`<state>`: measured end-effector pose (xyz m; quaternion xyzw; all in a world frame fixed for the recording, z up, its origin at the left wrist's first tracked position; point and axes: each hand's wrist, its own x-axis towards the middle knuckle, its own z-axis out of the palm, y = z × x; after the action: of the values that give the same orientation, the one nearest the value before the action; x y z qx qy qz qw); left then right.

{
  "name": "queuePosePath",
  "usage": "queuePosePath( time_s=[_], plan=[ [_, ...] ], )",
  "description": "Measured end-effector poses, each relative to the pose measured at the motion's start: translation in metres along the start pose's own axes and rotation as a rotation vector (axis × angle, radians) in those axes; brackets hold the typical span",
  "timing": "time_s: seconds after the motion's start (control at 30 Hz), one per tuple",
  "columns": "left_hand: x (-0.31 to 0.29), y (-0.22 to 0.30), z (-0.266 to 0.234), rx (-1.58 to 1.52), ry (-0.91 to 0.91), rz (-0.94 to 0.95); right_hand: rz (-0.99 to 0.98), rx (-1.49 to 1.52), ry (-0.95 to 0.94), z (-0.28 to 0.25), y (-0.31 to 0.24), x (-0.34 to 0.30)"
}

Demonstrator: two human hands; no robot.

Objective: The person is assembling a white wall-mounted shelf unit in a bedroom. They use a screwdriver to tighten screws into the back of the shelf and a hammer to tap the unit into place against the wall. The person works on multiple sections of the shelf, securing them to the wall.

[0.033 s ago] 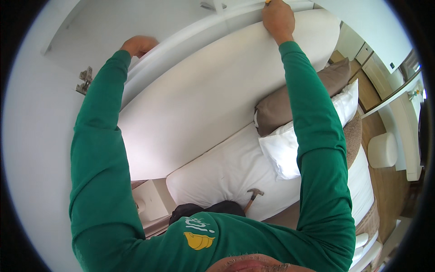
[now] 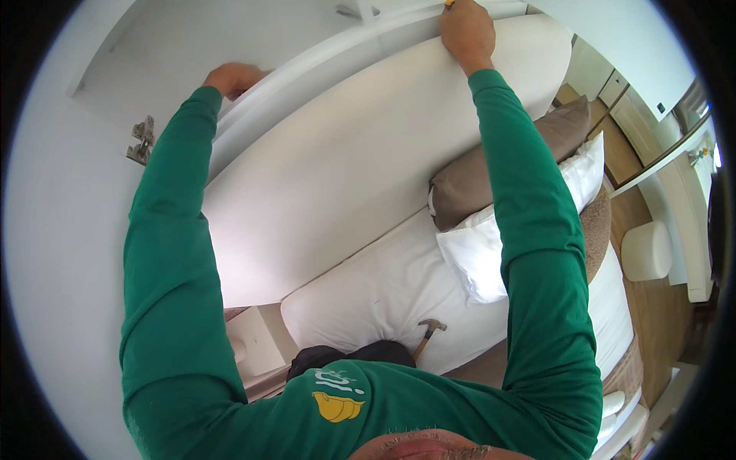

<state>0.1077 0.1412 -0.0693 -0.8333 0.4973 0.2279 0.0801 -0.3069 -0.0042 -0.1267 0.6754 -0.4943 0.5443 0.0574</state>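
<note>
My right hand (image 2: 466,34) is raised to the far edge of the white cabinet. It is closed round a small thing with a yellow-orange end (image 2: 449,4); most of that thing is hidden by the hand or out of the picture. My left hand (image 2: 234,79) reaches into the white cabinet (image 2: 192,38), behind its long front edge (image 2: 307,55). Its fingers are hidden by that edge, so their grip does not show. A metal hinge (image 2: 141,140) is fixed to the cabinet's side panel, left of my left sleeve.
Below the cabinet stands a pale padded headboard (image 2: 337,161). On the white bed (image 2: 368,287) lie a hammer (image 2: 431,330), a brown pillow (image 2: 475,184) and a white pillow (image 2: 475,253). A bedside unit (image 2: 257,337) is at lower left; a white stool (image 2: 646,251) stands at right.
The view has shifted very slightly. Both hands stay at about the same places on the cabinet.
</note>
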Motion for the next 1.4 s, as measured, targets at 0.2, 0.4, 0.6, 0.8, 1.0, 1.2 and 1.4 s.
queuePosePath(
  time_s=[0.2, 0.4, 0.6, 0.8, 1.0, 1.2, 1.4],
  plan=[
    [0.034, -0.020, 0.006, 0.231, 0.236, -0.068, -0.029, -0.004, 0.016, 0.001, 0.002, 0.005],
    [0.037, 0.001, -0.011, -0.392, 0.303, 0.301, -0.001, 0.027, 0.005, -0.001, -0.003, 0.005],
    [0.001, 0.074, -0.013, -0.869, 0.224, 0.811, 0.033, 0.016, -0.010, -0.003, 0.000, 0.004],
    [0.002, 0.096, -0.007, -1.069, 0.127, 0.761, -0.034, 0.033, 0.037, 0.002, 0.005, 0.004],
    [0.011, 0.099, 0.008, -0.801, 0.481, 0.854, -0.003, 0.009, 0.020, 0.006, 0.005, 0.004],
    [0.019, 0.101, 0.007, -0.781, 0.563, 0.866, -0.036, 0.025, 0.056, 0.005, 0.005, 0.003],
    [0.023, 0.105, 0.003, -1.231, 0.147, 0.729, -0.014, 0.020, 0.034, 0.004, 0.003, 0.005]
  ],
)
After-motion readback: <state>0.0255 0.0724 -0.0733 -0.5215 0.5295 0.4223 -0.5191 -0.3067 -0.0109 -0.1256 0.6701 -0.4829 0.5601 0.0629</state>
